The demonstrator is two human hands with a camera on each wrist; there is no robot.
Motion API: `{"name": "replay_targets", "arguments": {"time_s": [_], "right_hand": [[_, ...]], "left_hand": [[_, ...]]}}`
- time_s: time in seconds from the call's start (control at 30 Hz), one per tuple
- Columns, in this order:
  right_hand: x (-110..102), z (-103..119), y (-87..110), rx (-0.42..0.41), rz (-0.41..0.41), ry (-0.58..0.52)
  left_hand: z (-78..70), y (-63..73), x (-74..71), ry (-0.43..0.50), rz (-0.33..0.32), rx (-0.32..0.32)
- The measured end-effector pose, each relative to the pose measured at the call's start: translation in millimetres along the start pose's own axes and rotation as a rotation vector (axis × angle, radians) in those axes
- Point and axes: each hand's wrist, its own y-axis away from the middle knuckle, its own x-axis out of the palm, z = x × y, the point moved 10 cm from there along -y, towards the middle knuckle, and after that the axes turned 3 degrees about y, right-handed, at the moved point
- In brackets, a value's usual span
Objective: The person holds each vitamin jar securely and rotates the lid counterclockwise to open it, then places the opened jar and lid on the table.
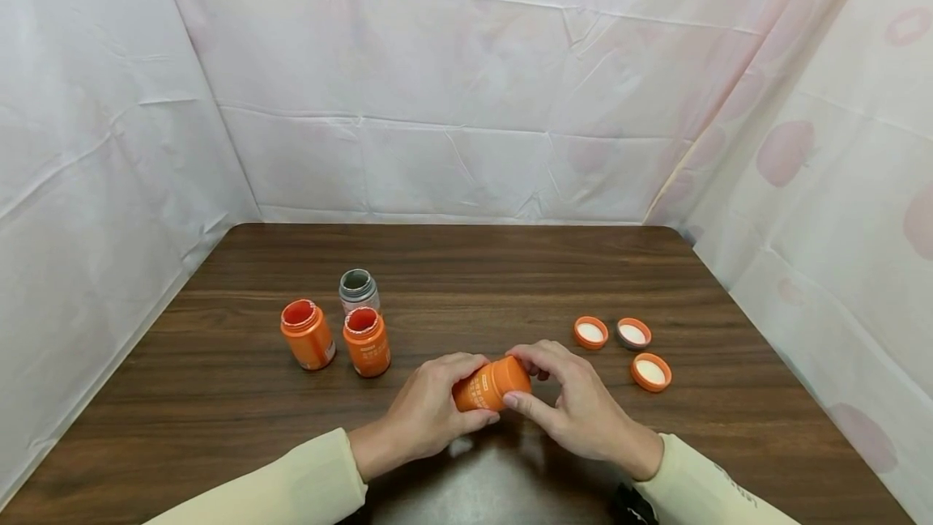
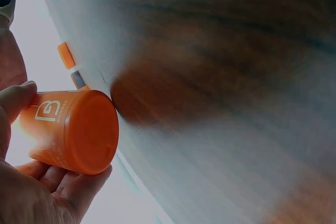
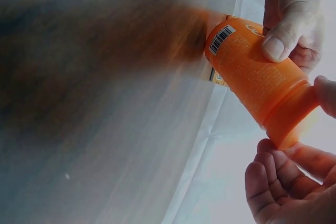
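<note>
An orange bottle [image 1: 475, 389] with white print lies tilted between both hands, near the front middle of the table. My left hand [image 1: 426, 405] grips the bottle's body, thumb on one side and fingers on the other. At its right end sits an orange cap [image 1: 513, 375], which the thumb and fingertips of my right hand [image 1: 579, 403] pinch at the rim. The left wrist view shows the bottle's round base [image 2: 95, 132]. In the right wrist view, a barcode [image 3: 222, 40] shows near the base, and the cap [image 3: 292, 115] is on the neck.
Left of the hands stand two uncapped orange bottles [image 1: 368, 353] [image 1: 312, 343] and one grey bottle [image 1: 359, 288], partly hidden. On the right, two orange caps [image 1: 590, 332] [image 1: 651, 372] and a grey-rimmed one [image 1: 633, 334] lie with white insides up. White sheets [image 1: 452, 104] hang around the table.
</note>
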Motion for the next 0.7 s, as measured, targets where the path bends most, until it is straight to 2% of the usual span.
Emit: {"name": "replay_targets", "arguments": {"time_s": [0.17, 0.4, 0.7], "right_hand": [[1.2, 3.6, -0.7, -0.055, 0.033, -0.021], [1.8, 3.5, -1.5, -0.076, 0.088, -0.030], [-0.9, 8.7, -2.6, -0.132, 0.105, -0.030]], "left_hand": [[1.1, -0.6, 0.8, 0.010, 0.014, -0.005], [0.4, -1.5, 0.5, 0.029, 0.011, 0.012], [2.6, -1.0, 1.5, 0.025, 0.017, 0.006]]}}
